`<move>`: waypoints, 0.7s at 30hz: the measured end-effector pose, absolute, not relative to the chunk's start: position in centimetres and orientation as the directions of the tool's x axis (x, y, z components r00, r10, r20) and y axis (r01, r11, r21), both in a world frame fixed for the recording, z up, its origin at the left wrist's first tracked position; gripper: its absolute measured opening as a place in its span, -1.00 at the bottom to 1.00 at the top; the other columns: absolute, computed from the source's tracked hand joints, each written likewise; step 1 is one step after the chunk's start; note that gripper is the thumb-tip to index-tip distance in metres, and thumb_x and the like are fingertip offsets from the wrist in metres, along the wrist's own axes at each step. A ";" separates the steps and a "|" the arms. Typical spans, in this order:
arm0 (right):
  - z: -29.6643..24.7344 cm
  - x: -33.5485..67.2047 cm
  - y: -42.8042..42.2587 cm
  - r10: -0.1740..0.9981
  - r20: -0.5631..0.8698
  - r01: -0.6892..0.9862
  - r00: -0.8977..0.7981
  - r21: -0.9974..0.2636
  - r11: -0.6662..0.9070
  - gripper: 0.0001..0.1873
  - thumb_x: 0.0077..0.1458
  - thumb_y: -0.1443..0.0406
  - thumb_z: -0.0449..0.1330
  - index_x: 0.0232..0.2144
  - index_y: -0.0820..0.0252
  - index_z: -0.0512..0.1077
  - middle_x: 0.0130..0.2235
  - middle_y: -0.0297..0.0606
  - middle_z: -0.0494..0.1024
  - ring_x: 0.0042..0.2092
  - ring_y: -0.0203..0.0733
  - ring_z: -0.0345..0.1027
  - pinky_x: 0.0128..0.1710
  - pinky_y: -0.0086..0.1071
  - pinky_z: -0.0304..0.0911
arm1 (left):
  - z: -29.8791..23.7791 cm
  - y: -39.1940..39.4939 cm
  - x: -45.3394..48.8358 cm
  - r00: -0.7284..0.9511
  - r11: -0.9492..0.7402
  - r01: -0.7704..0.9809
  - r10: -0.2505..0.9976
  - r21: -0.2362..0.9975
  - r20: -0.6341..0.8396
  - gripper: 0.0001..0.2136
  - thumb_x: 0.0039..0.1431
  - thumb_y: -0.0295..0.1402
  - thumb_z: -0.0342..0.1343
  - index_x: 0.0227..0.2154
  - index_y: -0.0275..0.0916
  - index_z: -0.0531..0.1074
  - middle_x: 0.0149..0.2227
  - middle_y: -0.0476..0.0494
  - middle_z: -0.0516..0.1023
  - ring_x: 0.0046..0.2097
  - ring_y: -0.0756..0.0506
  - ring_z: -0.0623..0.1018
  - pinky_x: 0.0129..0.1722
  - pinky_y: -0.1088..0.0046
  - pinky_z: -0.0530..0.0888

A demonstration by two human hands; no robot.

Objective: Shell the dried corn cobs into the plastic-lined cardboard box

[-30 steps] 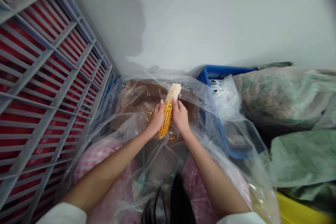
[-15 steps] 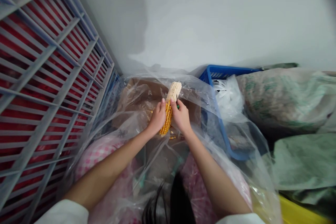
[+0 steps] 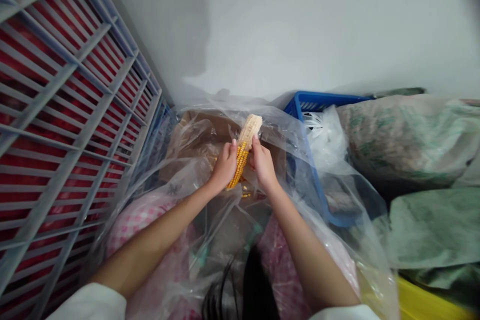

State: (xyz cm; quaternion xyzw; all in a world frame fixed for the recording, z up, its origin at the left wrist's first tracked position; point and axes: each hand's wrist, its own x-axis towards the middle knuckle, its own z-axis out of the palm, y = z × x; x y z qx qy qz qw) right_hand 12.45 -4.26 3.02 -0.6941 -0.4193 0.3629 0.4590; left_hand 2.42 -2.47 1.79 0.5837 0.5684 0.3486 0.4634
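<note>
An ear of corn (image 3: 237, 165) slants up and away from me over a cardboard box lined with clear plastic. Its far end is bare pale cob, while yellow kernels cover the near part. My left hand (image 3: 224, 166) is closed around its left side, thumb along the kernels. On the other side, my right hand (image 3: 263, 164) has its fingers curled, with the thumb at the cob's right edge near the kernel boundary. The small dark-pointed tool with a green part, seen in that hand half a second ago, is hidden now. Loose kernels (image 3: 245, 194) lie below the ear.
Clear plastic sheeting (image 3: 180, 180) covers the cardboard box (image 3: 275, 157) and my lap. A grey slatted crate (image 3: 75, 67) rises at left. On the right are a blue basket (image 3: 318, 190), a full woven sack (image 3: 405, 135) and a greenish sack (image 3: 435, 230). A white wall stands ahead.
My right hand has shifted slightly right, its thumb now higher beside the cob. The tool's dark tip and green part have gone out of sight. The ear is raised slightly; the left hand stays.
</note>
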 end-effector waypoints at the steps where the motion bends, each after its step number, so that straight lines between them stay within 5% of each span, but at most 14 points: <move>1: 3.2 12.4 -4.3 0.914 -0.125 0.270 0.385 -0.932 -0.241 -0.46 -0.04 -0.11 -0.08 -0.57 0.23 0.35 -0.61 -0.33 0.37 -0.53 -0.31 0.14 -0.50 -0.46 0.04 | 1.8 -2.6 2.4 0.116 0.057 0.351 0.988 0.935 -0.103 -0.60 0.19 -0.06 -0.31 -0.39 -0.24 0.29 -0.38 -0.14 0.43 -0.27 -0.07 0.43 -0.21 0.40 0.30; 12: 3.6 12.2 -4.4 0.928 -0.056 0.459 0.369 -0.857 -0.234 -0.54 0.01 -0.02 -0.06 -0.64 0.21 0.27 -0.63 -0.39 0.29 -0.54 -0.33 0.08 -0.52 -0.46 -0.05 | 1.6 -2.4 2.4 0.124 0.064 0.339 0.986 0.939 -0.113 -0.59 0.19 -0.08 -0.33 -0.41 -0.24 0.31 -0.40 -0.15 0.44 -0.24 -0.09 0.43 -0.18 0.39 0.29; 21: 2.9 12.5 -4.1 0.938 -0.149 0.322 0.315 -0.912 -0.253 -0.44 0.00 -0.09 -0.13 -0.53 0.24 0.37 -0.54 -0.32 0.38 -0.49 -0.32 0.16 -0.46 -0.46 0.04 | 1.9 -1.6 2.1 0.046 0.176 0.285 0.979 0.942 -0.197 -0.49 0.17 -0.01 -0.36 -0.26 -0.31 0.35 -0.17 -0.31 0.45 -0.05 -0.15 0.40 -0.07 0.36 0.25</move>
